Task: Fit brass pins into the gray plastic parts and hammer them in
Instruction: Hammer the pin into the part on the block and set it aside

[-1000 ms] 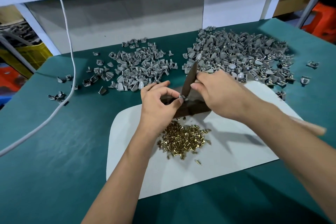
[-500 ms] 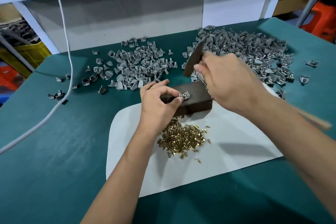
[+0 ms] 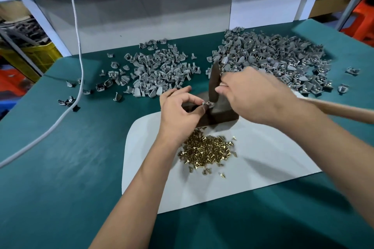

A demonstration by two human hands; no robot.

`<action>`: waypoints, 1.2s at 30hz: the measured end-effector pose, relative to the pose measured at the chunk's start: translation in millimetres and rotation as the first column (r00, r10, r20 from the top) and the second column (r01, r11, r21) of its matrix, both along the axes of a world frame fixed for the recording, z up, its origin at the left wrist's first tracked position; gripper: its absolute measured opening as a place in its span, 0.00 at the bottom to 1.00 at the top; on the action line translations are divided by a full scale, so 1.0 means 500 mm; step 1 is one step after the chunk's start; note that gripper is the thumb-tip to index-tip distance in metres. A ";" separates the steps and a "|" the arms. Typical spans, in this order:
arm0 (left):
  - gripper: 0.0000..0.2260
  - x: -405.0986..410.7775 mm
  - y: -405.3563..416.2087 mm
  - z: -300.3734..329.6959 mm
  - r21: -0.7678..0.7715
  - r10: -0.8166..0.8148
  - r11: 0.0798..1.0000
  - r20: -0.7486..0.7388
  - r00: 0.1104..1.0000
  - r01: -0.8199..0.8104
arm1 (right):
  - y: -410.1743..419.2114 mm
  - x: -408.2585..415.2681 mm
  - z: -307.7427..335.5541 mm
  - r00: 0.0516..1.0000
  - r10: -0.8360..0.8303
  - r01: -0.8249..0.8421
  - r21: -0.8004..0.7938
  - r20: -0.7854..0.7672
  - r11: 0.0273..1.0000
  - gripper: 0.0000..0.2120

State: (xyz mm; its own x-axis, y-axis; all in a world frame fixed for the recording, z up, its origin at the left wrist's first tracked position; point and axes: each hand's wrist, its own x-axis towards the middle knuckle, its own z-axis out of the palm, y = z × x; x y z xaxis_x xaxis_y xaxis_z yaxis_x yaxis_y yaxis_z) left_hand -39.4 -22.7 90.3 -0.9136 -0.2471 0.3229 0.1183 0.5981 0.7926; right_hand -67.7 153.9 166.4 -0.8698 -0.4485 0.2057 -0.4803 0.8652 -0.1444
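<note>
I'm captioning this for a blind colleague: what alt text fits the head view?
A person's left hand pinches a gray plastic part on a dark block while the right hand brings a hammer down on it. Brass pins lie on white paper; gray parts are heaped behind.

There are no words, numbers, labels or signs to read anywhere here. Nothing is written on the things on the table or on the wall behind it.

Block (image 3: 222,114): on sheet's (image 3: 263,168) far edge.
Pins (image 3: 206,150): on sheet, before block.
Part piles: behind block, left (image 3: 157,70) and right (image 3: 279,60).
Cable (image 3: 79,66): far left, apparently on table (image 3: 60,168).
</note>
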 end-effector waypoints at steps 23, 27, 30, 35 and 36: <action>0.10 0.002 0.000 0.000 0.011 0.007 1.000 0.008 1.000 -0.007 | -0.006 -0.001 -0.030 1.000 -0.007 0.005 -0.136 -0.017 0.991 0.10; 0.10 0.007 0.000 0.000 0.038 -0.013 0.999 0.019 1.000 0.012 | 0.011 -0.016 -0.023 0.998 0.036 -0.032 -0.067 0.056 0.997 0.11; 0.09 0.008 -0.001 0.001 0.097 -0.031 0.995 0.041 0.999 0.026 | 0.057 -0.025 -0.012 0.989 0.093 -0.074 -0.156 0.117 0.985 0.11; 0.07 0.006 0.000 0.004 0.189 -0.044 0.982 0.089 0.995 0.027 | 0.150 -0.035 0.000 0.909 0.242 -0.170 -0.230 0.339 0.958 0.03; 0.07 0.006 0.001 0.004 0.219 -0.054 0.975 0.092 0.994 0.033 | 0.160 -0.036 -0.004 0.896 0.245 -0.175 -0.213 0.369 0.961 0.05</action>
State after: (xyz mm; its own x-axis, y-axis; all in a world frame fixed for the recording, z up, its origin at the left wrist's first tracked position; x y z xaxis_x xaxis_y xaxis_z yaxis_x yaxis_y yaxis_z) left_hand -36.2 -22.3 92.4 -0.9492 -0.2608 0.1759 0.0571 0.4070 0.9117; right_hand -85.9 234.1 164.2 -0.7848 -0.6185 -0.0394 -0.5234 0.6956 -0.4922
